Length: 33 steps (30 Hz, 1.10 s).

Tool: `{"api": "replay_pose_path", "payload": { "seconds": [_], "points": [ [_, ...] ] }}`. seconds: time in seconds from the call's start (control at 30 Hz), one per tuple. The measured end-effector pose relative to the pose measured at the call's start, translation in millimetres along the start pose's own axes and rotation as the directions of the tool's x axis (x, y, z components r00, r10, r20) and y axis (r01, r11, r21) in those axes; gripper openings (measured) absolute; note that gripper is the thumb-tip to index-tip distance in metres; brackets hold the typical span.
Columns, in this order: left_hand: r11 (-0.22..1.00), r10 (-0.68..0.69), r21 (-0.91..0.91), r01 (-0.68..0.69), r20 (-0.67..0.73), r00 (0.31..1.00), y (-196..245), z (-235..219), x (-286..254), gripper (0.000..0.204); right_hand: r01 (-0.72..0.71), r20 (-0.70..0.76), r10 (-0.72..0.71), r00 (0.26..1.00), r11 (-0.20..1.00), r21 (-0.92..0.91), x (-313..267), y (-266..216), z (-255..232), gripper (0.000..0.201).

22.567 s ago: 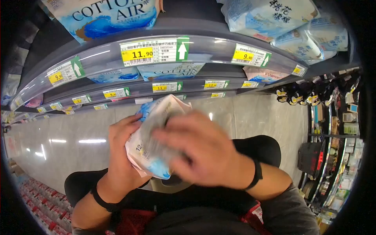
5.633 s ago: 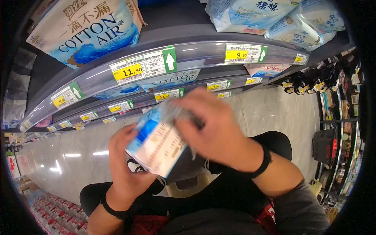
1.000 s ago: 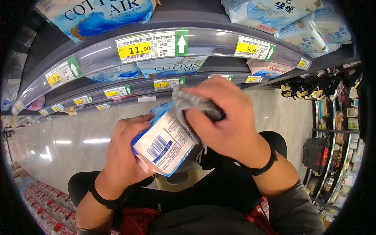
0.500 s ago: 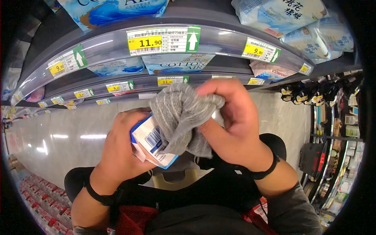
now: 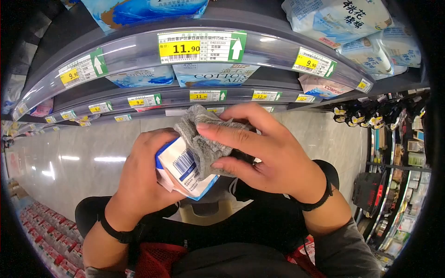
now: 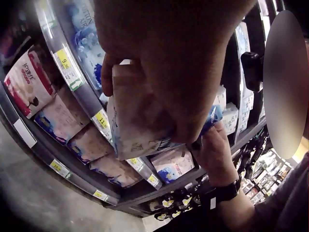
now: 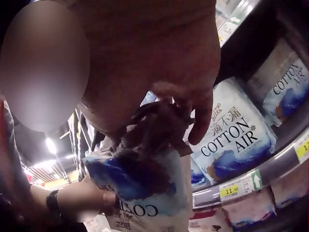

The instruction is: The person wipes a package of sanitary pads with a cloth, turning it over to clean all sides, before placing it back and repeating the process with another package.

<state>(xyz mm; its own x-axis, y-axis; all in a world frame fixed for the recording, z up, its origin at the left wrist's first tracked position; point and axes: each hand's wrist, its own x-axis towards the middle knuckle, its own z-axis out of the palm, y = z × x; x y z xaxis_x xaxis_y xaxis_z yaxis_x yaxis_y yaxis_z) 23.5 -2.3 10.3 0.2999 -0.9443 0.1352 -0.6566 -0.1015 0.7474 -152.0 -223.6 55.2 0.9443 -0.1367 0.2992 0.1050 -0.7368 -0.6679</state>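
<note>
My left hand (image 5: 143, 171) grips a blue, white and pale pink pack of sanitary pads (image 5: 178, 164) by its left side, its barcode panel facing up in the head view. A crumpled grey cloth (image 5: 204, 139) lies against the pack's right side. My right hand (image 5: 259, 153) holds this cloth between thumb and fingers, with part of it bunched under the palm. In the right wrist view the pack (image 7: 140, 188) shows its blue wave print below the cloth (image 7: 154, 128). The left wrist view has the left hand (image 6: 164, 92) covering much of the pack (image 6: 137, 140).
Ahead is a dark shelf with a clear price-label rail (image 5: 269, 51) and more packs, such as a white and blue one (image 5: 336, 21). Lower shelves sit beneath. A beige stool (image 5: 206, 213) shows between the legs, over a grey tiled floor (image 5: 83, 162). Goods racks (image 5: 394, 185) stand at right.
The right hand's grip has shifted: the cloth, spread loosely over the pack half a second ago, is now bunched under the fingers. The left hand keeps hold of the pack.
</note>
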Motion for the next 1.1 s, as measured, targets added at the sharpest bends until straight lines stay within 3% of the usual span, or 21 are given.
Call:
{"api": "replay_pose_path", "payload": {
  "seconds": [0.13,0.27,0.3,0.47,0.5,0.6,0.7,0.77,0.87,0.97,1.0,1.03,1.1],
  "points": [
    [0.99,0.119,0.094,-0.108,-0.122,0.985,1.7,3.5,7.1,0.085,0.025,-0.128,-0.01,0.992,0.993,0.111,-7.6,-17.4,25.5,0.065],
    [0.967,0.212,0.174,-0.186,-0.141,0.967,6.5,-0.9,11.4,0.074,-0.208,-0.223,0.211,0.952,0.977,0.039,-2.4,-18.1,23.2,0.054],
    [0.961,0.236,0.18,-0.208,-0.152,0.96,8.4,-0.9,12.3,0.071,-0.173,-0.221,0.175,0.959,0.984,0.032,-3.5,-16.1,22.6,0.053],
    [0.96,0.211,0.212,-0.181,-0.128,0.969,0.4,-1.4,6.3,0.075,0.055,-0.151,-0.042,0.988,0.995,0.083,-8.9,-24.7,31.6,0.046],
    [0.962,0.224,0.192,-0.193,-0.151,0.963,0.8,0.0,7.2,0.073,0.059,-0.166,-0.051,0.985,0.997,0.044,-9.4,-18.6,31.5,0.046],
    [0.962,0.229,0.19,-0.196,-0.17,0.959,7.2,0.4,10.1,0.072,-0.159,-0.337,0.135,0.932,0.986,-0.043,2.1,6.5,14.3,0.048],
    [0.948,0.184,0.283,-0.143,-0.126,0.975,7.8,3.4,7.0,0.077,-0.078,-0.138,0.077,0.987,0.997,-0.005,-4.5,-29.1,21.7,0.049],
    [0.954,0.199,0.257,-0.157,-0.149,0.969,6.9,3.0,9.2,0.078,0.083,-0.234,-0.07,0.97,0.995,0.048,-7.5,-46.6,34.1,0.045],
    [0.953,0.258,0.207,-0.22,-0.179,0.949,4.8,6.5,9.1,0.079,-0.169,-0.276,0.136,0.952,0.981,-0.1,2.3,-14.1,18.2,0.046],
    [0.947,0.234,0.258,-0.191,-0.145,0.961,10.5,7.4,6.8,0.078,-0.06,-0.236,0.069,0.969,0.997,0.044,-3.4,-28.6,24.1,0.047],
    [0.92,0.225,0.342,-0.193,-0.054,0.973,7.7,1.1,5.9,0.077,-0.033,-0.201,0.05,0.978,0.996,0.085,-6.6,-39.9,27.4,0.049],
    [0.947,0.184,0.281,-0.158,-0.068,0.981,6.5,0.7,3.8,0.079,0.042,-0.248,-0.01,0.969,0.992,0.121,-7.2,-49.2,29.8,0.05],
    [0.985,0.099,0.146,-0.088,-0.07,0.993,5.2,2.9,-1.0,0.084,-0.047,-0.218,0.041,0.975,0.999,-0.022,-8.6,-38.5,22.9,0.048]
  ]
}}
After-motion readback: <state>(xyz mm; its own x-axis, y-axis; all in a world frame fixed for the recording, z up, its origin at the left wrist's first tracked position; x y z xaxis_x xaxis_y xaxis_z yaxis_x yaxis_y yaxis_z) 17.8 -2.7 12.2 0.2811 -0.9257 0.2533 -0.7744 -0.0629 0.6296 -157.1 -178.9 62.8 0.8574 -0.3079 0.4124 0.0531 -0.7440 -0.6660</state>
